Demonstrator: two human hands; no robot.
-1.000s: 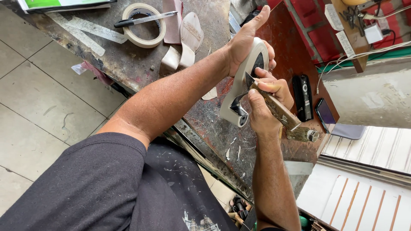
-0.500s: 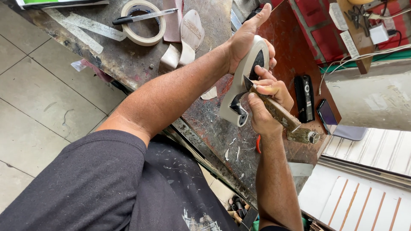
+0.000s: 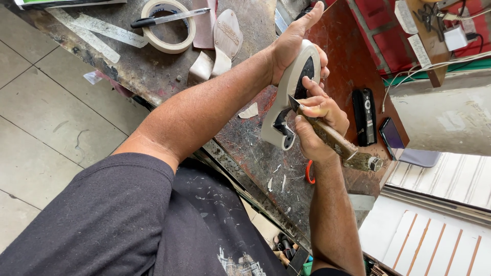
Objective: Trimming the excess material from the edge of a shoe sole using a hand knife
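The table (image 3: 255, 148) is a worn, stained work surface with a reddish panel (image 3: 348, 61) along one side. Lying on it: a roll of tape (image 3: 169, 25) with a pen-like knife (image 3: 169, 17) resting across its top; two clear rulers (image 3: 97, 30) near the roll; pale leather pieces (image 3: 220, 43) just beside the tape; a small pale scrap (image 3: 249, 111); thin shavings (image 3: 279, 176) scattered over the surface; a black remote control (image 3: 365, 116) and a phone (image 3: 393, 139) side by side on the reddish panel; an orange handle (image 3: 309, 173), partly hidden.

Left hand (image 3: 291, 43) grips pale shoe sole (image 3: 291, 97); right hand (image 3: 317, 128) presses knife (image 3: 335, 143) against it.
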